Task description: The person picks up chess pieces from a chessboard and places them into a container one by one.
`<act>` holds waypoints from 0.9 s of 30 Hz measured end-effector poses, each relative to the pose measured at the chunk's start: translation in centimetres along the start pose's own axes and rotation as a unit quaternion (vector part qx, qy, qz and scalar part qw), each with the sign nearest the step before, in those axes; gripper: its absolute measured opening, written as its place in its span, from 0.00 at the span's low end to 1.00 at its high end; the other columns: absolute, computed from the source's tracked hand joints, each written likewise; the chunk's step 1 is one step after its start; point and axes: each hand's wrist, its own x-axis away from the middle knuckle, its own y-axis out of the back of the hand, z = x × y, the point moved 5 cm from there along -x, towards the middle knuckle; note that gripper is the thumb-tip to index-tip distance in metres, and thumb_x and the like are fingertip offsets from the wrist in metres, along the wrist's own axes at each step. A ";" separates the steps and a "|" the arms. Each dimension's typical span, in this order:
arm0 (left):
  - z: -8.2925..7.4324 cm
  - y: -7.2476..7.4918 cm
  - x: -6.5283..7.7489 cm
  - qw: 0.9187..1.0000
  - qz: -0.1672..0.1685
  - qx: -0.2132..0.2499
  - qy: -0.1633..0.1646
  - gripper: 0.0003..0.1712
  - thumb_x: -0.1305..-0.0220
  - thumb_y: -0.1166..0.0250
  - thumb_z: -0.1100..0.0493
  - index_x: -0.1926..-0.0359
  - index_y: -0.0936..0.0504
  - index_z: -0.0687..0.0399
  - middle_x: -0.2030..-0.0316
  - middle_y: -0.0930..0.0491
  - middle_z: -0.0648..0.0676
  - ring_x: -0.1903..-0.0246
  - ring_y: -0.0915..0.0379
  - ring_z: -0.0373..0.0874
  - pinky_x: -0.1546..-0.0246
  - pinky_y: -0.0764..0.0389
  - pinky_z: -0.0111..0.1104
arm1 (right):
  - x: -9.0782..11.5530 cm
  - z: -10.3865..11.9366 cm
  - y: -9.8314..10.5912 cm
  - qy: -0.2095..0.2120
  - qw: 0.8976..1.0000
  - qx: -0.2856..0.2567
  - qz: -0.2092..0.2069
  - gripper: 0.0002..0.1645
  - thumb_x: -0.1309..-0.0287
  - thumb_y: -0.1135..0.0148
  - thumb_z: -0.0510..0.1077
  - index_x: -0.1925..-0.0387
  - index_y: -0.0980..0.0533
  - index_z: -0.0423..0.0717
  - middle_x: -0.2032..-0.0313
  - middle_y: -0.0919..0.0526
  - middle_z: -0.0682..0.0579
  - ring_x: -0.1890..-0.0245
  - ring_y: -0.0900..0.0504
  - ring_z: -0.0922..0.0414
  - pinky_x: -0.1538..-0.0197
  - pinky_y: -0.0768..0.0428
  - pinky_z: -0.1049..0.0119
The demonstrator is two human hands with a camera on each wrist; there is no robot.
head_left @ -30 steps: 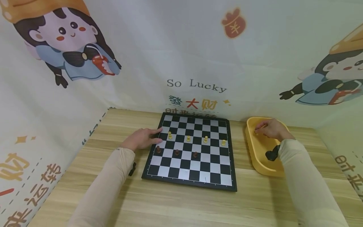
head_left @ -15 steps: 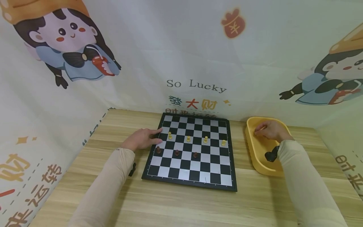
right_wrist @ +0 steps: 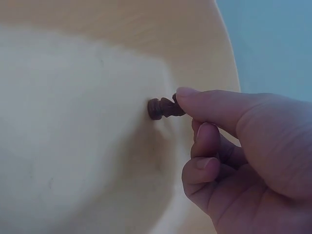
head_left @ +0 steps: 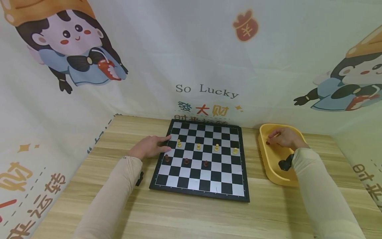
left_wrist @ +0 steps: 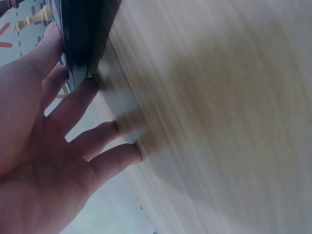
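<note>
While inside yellow tub (head_left: 273, 160), brown chess piece (right_wrist: 165, 108) between right fingers (right_wrist: 206, 140).

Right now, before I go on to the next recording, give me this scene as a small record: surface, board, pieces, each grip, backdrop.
Surface: wood-grain table
Board: black-and-white chessboard
Yellow pieces: four on the board, in a row
Brown pieces: three on the board, in a row nearer the person
Left grip: fingers extended, touching the board's left edge
Right grip: pinches another brown piece, base end free, inside the yellow tray
Backdrop: printed sheet, "So Lucky"
</note>
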 end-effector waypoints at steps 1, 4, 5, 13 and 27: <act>0.0 0.0 0.0 1.000 0.000 0.000 -0.001 0.38 0.27 0.42 0.36 0.22 0.38 0.38 0.27 0.34 0.65 0.27 0.39 0.68 0.27 0.35 0.59 | 0.0 0.1 0.0 -0.002 1.000 0.000 0.000 0.22 0.36 0.34 0.47 0.50 0.21 0.33 0.67 0.14 0.50 0.69 0.24 0.60 0.67 0.25 0.69; -0.1 0.0 0.0 1.000 0.001 0.001 -0.001 0.38 0.27 0.42 0.36 0.22 0.38 0.38 0.27 0.34 0.65 0.27 0.39 0.68 0.27 0.35 0.59 | 0.2 0.2 0.2 -0.005 1.000 -0.004 -0.003 0.22 0.35 0.36 0.47 0.49 0.22 0.32 0.67 0.14 0.49 0.70 0.25 0.60 0.67 0.25 0.69; -0.1 0.0 0.0 1.000 0.001 0.001 -0.002 0.38 0.27 0.42 0.36 0.22 0.38 0.38 0.27 0.34 0.65 0.27 0.39 0.68 0.27 0.35 0.59 | 0.2 0.3 0.3 -0.005 1.000 -0.004 -0.004 0.23 0.34 0.36 0.47 0.49 0.22 0.31 0.67 0.15 0.49 0.70 0.25 0.60 0.67 0.25 0.69; 0.0 -0.1 0.0 1.000 0.004 0.002 0.003 0.38 0.27 0.42 0.36 0.22 0.39 0.37 0.26 0.34 0.65 0.27 0.39 0.69 0.26 0.35 0.59 | 0.7 1.0 0.8 -0.002 1.000 -0.026 -0.005 0.25 0.32 0.36 0.49 0.47 0.23 0.30 0.71 0.19 0.54 0.70 0.24 0.58 0.68 0.25 0.68; 0.1 -0.2 -0.1 1.000 0.005 0.009 0.006 0.39 0.28 0.42 0.36 0.22 0.40 0.35 0.26 0.35 0.64 0.26 0.40 0.68 0.26 0.36 0.59 | 1.9 2.9 0.8 0.024 1.000 -0.008 -0.013 0.30 0.29 0.41 0.58 0.42 0.23 0.37 0.42 0.20 0.33 0.47 0.22 0.41 0.58 0.23 0.67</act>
